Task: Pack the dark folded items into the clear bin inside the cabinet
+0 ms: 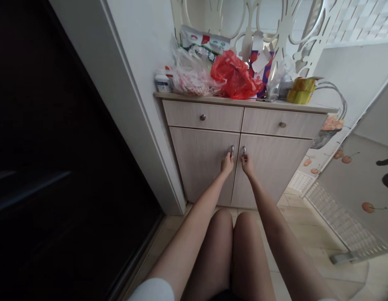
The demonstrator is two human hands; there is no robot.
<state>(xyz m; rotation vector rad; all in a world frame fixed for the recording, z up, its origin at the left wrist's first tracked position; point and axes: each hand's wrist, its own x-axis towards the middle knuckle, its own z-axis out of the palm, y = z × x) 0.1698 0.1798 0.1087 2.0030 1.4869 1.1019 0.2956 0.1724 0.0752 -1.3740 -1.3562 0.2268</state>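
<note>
Both arms reach forward to a pale wood-grain cabinet with two closed doors. My left hand point(227, 163) is closed on the metal handle point(232, 148) of the left cabinet door point(203, 163). On the right cabinet door point(272, 167), my right hand point(247, 164) grips the matching handle point(244, 149). The fingers hide the lower part of each handle. Above the doors are two shut drawers, the left drawer point(184, 113) and the right drawer point(307, 127), each with a round knob.
A red plastic bag point(234, 77), a clear bag point(194, 75), a white bottle point(163, 83) and a yellow package point(302, 90) crowd the cabinet top. A dark doorway point(55, 167) lies left. At right stands a cherry-patterned panel point(353, 167). My knees point(233, 221) are close to the doors.
</note>
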